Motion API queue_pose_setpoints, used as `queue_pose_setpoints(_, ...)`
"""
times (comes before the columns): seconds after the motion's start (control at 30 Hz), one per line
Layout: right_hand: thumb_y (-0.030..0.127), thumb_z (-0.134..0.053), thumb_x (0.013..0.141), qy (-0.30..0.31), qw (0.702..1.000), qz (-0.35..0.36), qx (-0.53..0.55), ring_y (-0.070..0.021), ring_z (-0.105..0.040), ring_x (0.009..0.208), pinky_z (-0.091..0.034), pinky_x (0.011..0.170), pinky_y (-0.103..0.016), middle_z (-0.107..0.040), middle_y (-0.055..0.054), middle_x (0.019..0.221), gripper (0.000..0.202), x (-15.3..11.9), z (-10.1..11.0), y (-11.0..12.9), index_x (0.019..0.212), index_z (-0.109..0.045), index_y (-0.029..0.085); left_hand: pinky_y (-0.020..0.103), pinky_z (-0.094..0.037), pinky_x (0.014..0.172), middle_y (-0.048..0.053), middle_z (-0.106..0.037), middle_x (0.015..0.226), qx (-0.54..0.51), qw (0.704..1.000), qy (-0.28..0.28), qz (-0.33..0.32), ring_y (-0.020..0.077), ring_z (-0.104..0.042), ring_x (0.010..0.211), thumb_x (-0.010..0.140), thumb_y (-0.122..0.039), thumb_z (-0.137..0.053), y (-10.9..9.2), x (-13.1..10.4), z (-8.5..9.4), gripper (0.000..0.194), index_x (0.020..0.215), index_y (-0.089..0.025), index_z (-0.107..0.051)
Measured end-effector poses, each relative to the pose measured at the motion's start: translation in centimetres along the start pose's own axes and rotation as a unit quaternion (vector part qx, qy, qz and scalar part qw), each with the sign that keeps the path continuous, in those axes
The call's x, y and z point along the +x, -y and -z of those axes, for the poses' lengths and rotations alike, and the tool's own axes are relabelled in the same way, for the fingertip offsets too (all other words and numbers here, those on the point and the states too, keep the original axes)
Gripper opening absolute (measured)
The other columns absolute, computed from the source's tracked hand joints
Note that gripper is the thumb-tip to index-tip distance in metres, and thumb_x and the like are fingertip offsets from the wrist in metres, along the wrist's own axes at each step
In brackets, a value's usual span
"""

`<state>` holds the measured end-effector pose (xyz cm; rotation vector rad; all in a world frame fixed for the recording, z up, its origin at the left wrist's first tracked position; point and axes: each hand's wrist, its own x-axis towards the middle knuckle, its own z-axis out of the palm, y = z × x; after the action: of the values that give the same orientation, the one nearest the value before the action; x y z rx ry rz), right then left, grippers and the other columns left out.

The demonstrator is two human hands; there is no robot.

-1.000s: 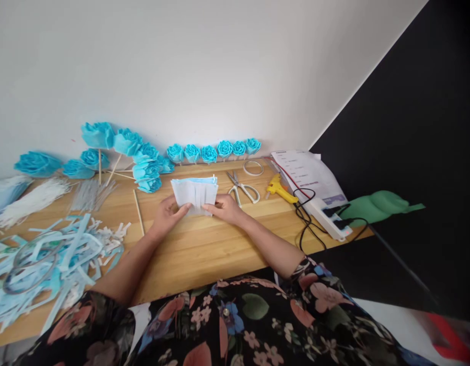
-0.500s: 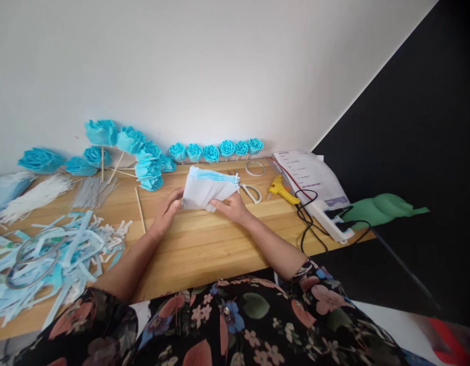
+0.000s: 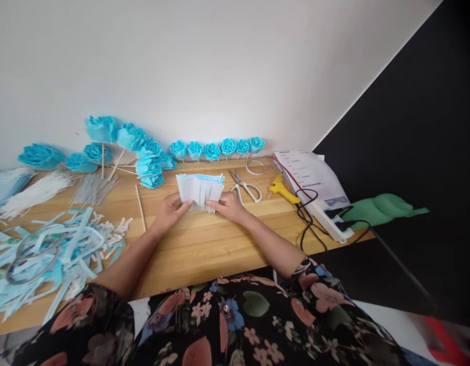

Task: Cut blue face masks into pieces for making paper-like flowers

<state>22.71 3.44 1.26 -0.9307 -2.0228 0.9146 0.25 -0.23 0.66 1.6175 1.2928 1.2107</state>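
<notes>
A stack of white and light-blue fabric sheets is held upright above the middle of the wooden table. My left hand grips its lower left side, thumb on the near face. On the lower right, my right hand pinches the stack, its thumb also in front. The fingers behind the sheets are partly hidden. Scissors with white handles lie with open blades just beyond my right hand.
Blue fabric flowers line the wall. Cut strips, white cords and a wooden stick lie left. A yellow glue gun, tape ring, papers and power strip are right.
The stack has moved slightly left and turned more level, uncovering the scissor blades. My left thumb now lies on its near face, and my right hand has shifted left with it.
</notes>
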Motion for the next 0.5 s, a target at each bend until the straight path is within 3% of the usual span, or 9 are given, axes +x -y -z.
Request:
queue_pose_setpoints(0.17,0.051,-0.061,0.086,-0.028,0.999,0.028,0.036,-0.0213,-0.066,0.079,-0.048,0.067,-0.028,-0.071,-0.006,0.076,0.037,-0.22,0.25,0.13,0.076,-0.074,0.017,0.043,-0.049,0.101,0.012,-0.076,0.107,-0.021,0.999,0.001,-0.037,0.0314,-0.067,0.108,0.075,-0.052,-0.074,-0.54,-0.05,0.34,0.044,0.099,-0.015,-0.073)
queue_pose_setpoints(0.37,0.052,-0.063,0.085,0.017,1.0,0.012,0.011,-0.0169,-0.062,0.067,-0.044,0.062,-0.025,-0.068,-0.003,0.07,0.04,-0.08,0.21,0.51,0.073,-0.073,0.015,0.048,-0.053,0.095,0.015,-0.076,0.108,-0.008,0.999,-0.024,0.032,0.0347,-0.069,0.103,0.071,-0.059,-0.074,-0.53,-0.26,0.08,0.052,0.097,-0.013,-0.074)
queue_pose_setpoints(0.5,0.051,-0.063,0.086,0.022,1.0,-0.003,-0.02,-0.0163,-0.061,0.066,-0.043,0.061,-0.024,-0.067,-0.003,0.068,0.041,-0.09,0.03,0.4,0.069,-0.07,0.014,0.047,-0.053,0.095,0.013,-0.076,0.106,0.008,1.0,-0.016,-0.001,0.0324,-0.07,0.1,0.075,-0.055,-0.071,-0.48,-0.11,-0.09,0.044,0.095,-0.015,-0.075)
